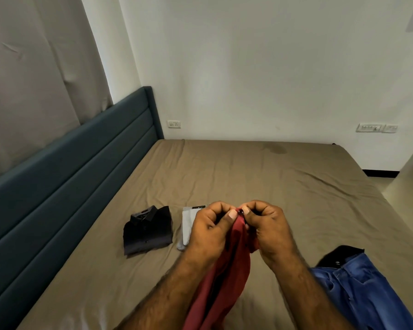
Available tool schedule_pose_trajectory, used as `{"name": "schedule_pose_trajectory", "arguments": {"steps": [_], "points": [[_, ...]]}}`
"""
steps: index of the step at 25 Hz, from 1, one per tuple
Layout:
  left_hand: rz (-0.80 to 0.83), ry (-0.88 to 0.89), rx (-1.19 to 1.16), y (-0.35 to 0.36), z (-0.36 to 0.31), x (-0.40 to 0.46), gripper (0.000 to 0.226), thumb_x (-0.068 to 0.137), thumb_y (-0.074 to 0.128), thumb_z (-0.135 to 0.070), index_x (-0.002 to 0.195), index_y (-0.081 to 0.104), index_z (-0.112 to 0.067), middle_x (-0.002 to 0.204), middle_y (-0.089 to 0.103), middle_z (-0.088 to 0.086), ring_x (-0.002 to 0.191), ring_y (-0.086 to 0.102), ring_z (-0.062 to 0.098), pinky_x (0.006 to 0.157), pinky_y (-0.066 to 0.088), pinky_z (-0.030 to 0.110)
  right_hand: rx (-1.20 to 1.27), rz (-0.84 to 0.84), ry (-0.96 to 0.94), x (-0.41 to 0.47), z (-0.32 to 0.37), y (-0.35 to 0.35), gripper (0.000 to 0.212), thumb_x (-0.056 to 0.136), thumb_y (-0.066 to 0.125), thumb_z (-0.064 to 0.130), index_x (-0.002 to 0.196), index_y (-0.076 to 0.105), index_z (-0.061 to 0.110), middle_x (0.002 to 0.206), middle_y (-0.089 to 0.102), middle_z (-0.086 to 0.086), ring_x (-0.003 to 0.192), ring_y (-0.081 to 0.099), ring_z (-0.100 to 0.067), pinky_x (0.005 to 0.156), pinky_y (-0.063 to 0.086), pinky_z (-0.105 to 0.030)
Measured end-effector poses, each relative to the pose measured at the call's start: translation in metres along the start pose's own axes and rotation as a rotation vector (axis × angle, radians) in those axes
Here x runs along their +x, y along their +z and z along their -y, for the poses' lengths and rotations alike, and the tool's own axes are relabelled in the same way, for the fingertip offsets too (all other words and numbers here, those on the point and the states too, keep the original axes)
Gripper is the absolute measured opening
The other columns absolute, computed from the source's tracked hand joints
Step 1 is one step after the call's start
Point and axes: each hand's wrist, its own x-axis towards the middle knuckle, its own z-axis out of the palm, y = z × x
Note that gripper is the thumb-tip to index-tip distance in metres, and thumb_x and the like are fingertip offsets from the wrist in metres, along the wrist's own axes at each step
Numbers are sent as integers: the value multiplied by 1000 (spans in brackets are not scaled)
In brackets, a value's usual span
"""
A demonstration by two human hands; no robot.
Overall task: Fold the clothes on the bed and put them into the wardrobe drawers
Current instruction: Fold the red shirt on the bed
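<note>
A: Head view. Left hand [210,231] and right hand [270,228] are both raised over the bed [284,186], knuckles nearly touching. Grip state?

B: Both hands clamped on the red shirt [227,277]. Fingers curled, thumbs pinching the top edge of the fabric on either side of a small dark button [240,212]. The rest of the shirt hangs down between the forearms toward the bottom edge of the view.

A: Other clothes?

B: Folded dark shirt [147,231] lies flat on the bed, left of the hands, collar up. Folded light grey garment [188,225] just beside it, partly hidden behind the left hand. Blue jeans [360,289] lie unfolded at lower right, a black item [341,254] under their top edge.

A: Surroundings?

B: Brown sheet, teal headboard [65,186] on the left. Wardrobe drawers not in view.
</note>
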Motion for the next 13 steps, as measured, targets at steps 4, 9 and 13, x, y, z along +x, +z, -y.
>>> {"name": "schedule_pose_trajectory", "arguments": {"steps": [4,9,13], "points": [[-156,-144,7,-3,-6,22,19,102,66,-10,85,72,-4,78,73,21,70,67,28,66,58,36,-311,-236,-392,-14,1,0,22,87,81,8,97,67,22,79,68,1,68,66,-12,61,53,-18],[-287,-14,211,-7,-30,42,24,101,67,-18,84,68,-2,75,73,21,66,72,28,64,66,45,-573,-122,-403,-18,-25,18,9,89,80,24,90,75,30,79,69,16,73,68,-5,63,58,-20],[-226,31,243,-11,-33,46,19,104,64,-22,92,70,-9,79,77,9,73,77,25,67,65,38,-261,18,-242,2,-25,4,6,99,72,23,96,77,23,89,76,-1,83,73,-20,78,63,-39]]}}
